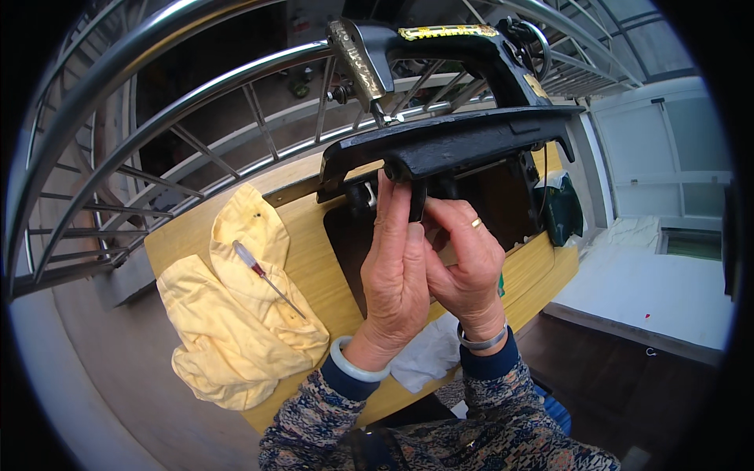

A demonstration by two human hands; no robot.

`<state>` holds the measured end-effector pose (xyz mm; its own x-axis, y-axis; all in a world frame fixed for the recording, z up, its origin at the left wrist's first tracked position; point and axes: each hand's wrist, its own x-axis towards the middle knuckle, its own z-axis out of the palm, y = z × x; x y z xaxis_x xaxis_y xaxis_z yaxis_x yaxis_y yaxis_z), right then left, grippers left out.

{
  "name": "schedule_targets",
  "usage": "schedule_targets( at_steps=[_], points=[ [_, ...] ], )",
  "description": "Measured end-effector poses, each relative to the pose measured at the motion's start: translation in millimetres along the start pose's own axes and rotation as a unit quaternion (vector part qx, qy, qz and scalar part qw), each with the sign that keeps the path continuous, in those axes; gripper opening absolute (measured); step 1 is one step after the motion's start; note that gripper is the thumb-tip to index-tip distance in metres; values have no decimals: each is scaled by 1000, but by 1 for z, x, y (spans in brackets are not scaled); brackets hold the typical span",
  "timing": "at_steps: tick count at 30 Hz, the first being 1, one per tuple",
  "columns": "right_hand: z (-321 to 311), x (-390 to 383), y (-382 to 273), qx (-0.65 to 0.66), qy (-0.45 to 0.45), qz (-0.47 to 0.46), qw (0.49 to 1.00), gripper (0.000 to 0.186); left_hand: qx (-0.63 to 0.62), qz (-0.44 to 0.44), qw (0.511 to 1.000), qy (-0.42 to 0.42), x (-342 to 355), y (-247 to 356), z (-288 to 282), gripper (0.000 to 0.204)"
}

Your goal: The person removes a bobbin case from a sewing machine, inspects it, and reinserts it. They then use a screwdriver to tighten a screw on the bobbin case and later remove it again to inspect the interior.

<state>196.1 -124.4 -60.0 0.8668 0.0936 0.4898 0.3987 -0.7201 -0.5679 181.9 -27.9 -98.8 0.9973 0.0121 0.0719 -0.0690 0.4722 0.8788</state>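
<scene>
A black sewing machine is tipped back, its underside facing me. Both my hands are raised against its lower edge. The fingers of my left hand point upward and lie close together beside a dark upright part under the machine bed. My right hand bends its fingers in a pinch on the other side of that part. My thumbs are close together below it. What lies between the fingertips is mostly hidden. A dark opening in the wooden table shows behind my hands.
On the left, a yellow cloth carries a screwdriver with a clear and red handle. White crumpled material lies below my wrists. A dark green container stands at the right. Metal railings run behind the table.
</scene>
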Motion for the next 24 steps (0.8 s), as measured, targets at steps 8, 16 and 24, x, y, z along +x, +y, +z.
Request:
schedule_targets(
  at_steps=[8,16,24],
  points=[
    [0,-1,3,-2,15,4,1000,36,68,-9,998,-15,-1,-6,-4,51],
    [-2,-1,3,-3,10,9,1000,37,94,27,995,-27,-1,-9,-7,50],
    [-6,2,2,-11,-5,-1,1000,34,136,104,985,-20,5,-11,-4,51]
  ],
)
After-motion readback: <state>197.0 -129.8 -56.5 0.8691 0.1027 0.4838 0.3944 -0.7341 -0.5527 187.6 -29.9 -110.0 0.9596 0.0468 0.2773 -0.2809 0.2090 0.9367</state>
